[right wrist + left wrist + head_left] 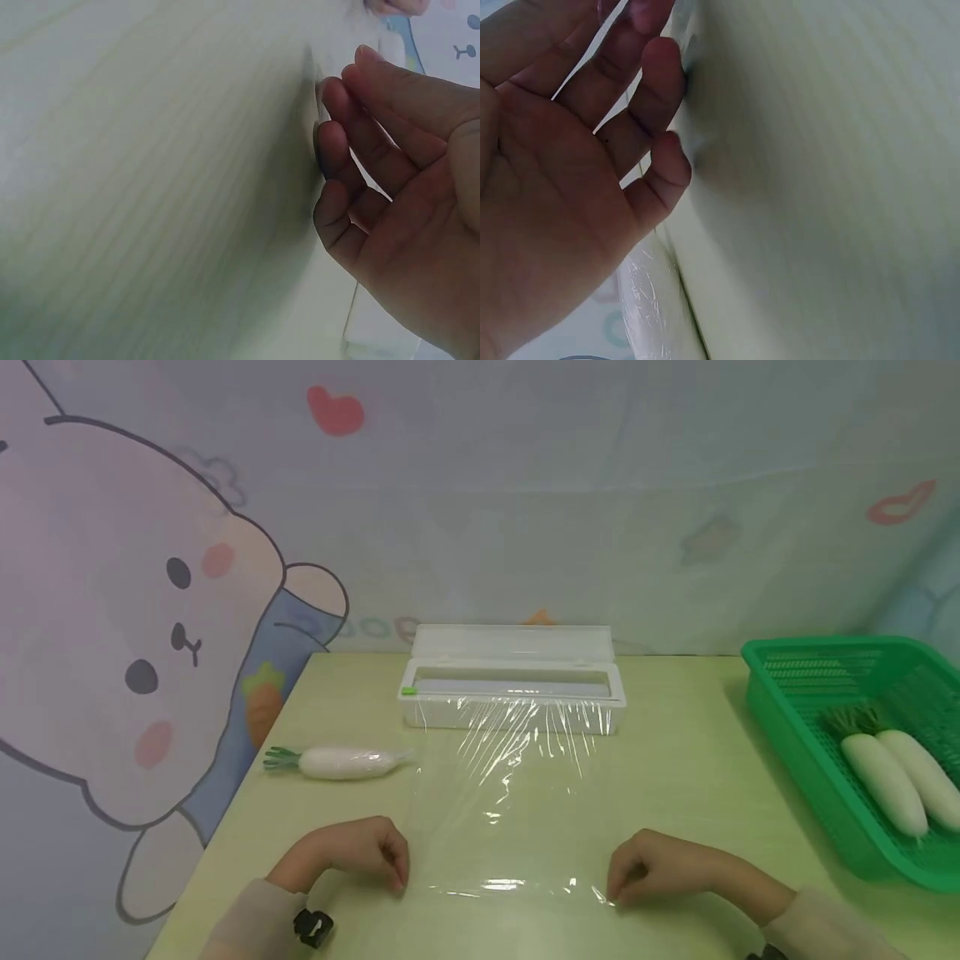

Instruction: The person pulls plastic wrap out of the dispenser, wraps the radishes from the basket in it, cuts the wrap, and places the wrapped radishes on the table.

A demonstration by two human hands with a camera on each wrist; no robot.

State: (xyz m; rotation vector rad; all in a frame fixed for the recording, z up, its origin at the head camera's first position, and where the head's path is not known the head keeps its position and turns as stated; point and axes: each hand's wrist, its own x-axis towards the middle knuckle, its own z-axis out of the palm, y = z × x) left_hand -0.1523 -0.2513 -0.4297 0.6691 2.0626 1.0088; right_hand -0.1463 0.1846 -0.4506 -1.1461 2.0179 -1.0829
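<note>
A sheet of clear cling film (504, 810) stretches from a white cling film dispenser (510, 714) toward the near side of the table. At the sheet's near left corner, my left hand (366, 850) pinches the film between thumb and fingers. My right hand (663, 864) pinches the near right corner in the same way. Both wrist views show the other fingers curled close over the tabletop. Left of the film lies a white radish (348, 762) with green stalks and a shiny wrapping; part of it shows in the left wrist view too.
The dispenser's lid (513, 643) stands raised at the back, with a green slider (408, 691) at the left of its front edge. On the right a green basket (795, 752) holds two white radishes (885, 785). A printed curtain (525, 527) hangs behind the table.
</note>
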